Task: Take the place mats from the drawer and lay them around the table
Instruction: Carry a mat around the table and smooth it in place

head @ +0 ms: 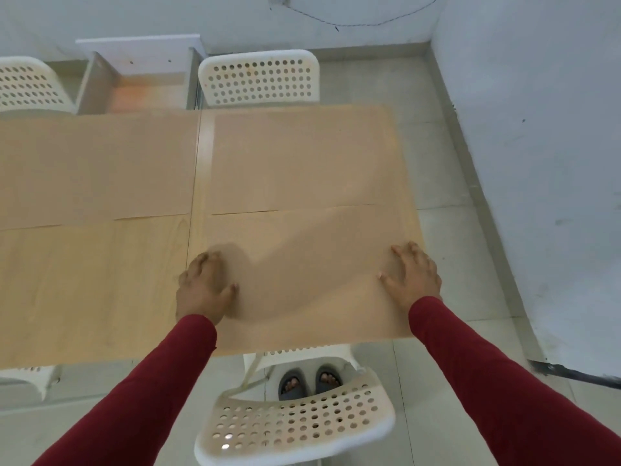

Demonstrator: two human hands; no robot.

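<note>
Head view: both hands lie open and flat, palms down. The left hand [205, 287] and right hand [415, 275] press the near place mat [302, 274] onto the table [84, 290]. Step in hand: smoothing; a ripple between the hands needs flattening. Two mats lie beyond the hands. The table corner left of the left hand is bare.

Both arms wear long, close-fitting sleeves of dark red cloth, the left sleeve [161, 375] and the right sleeve [497, 375] ending at the wrists. The left hand [205, 287] and right hand [415, 275] are bare (no rings or watch visible). The feet wear dark grey open-toed slippers [311, 381].
</note>
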